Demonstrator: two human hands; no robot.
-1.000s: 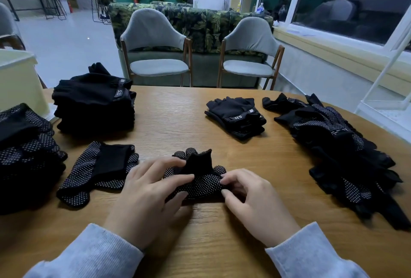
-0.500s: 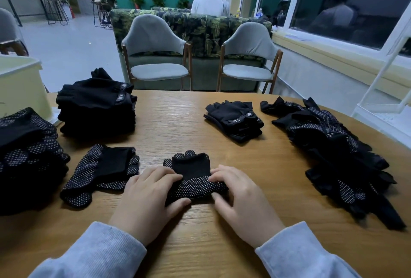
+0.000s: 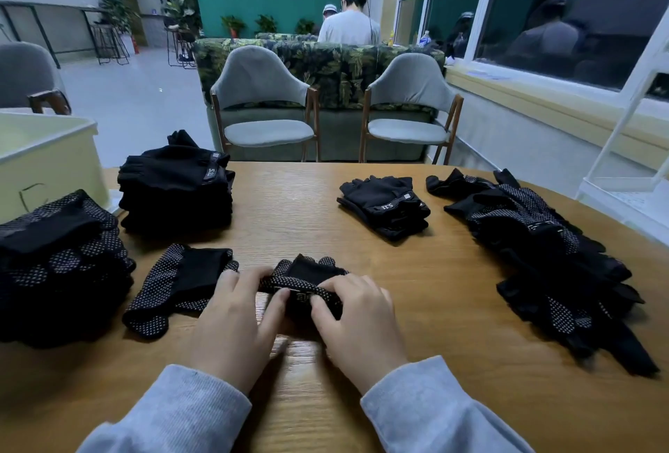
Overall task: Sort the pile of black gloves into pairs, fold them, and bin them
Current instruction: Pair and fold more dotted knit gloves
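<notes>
**Both hands on a half-folded pair**

We see the left hand (image 3: 231,311) and right hand (image 3: 356,311) gripping a dotted glove pair (image 3: 304,280) at the near middle of the table (image 3: 289,206), fingers curled over its raised near edge. Just left lies a folded dotted pair (image 3: 181,282). Farther left sit a dotted stack (image 3: 58,257), a plain black stack (image 3: 177,184) and a pale bin (image 3: 47,155). A small stack (image 3: 385,204) and the loose pile (image 3: 543,253) lie to the right.

Layout relative to the folded glove (image 3: 306,280) at the table's (image 3: 416,307) near centre: dotted pair (image 3: 181,282) just left; tall stack (image 3: 175,190) behind-left; small stack (image 3: 385,204) behind-right; loose pile (image 3: 543,253) far right; bin (image 3: 43,155) far left.
</notes>
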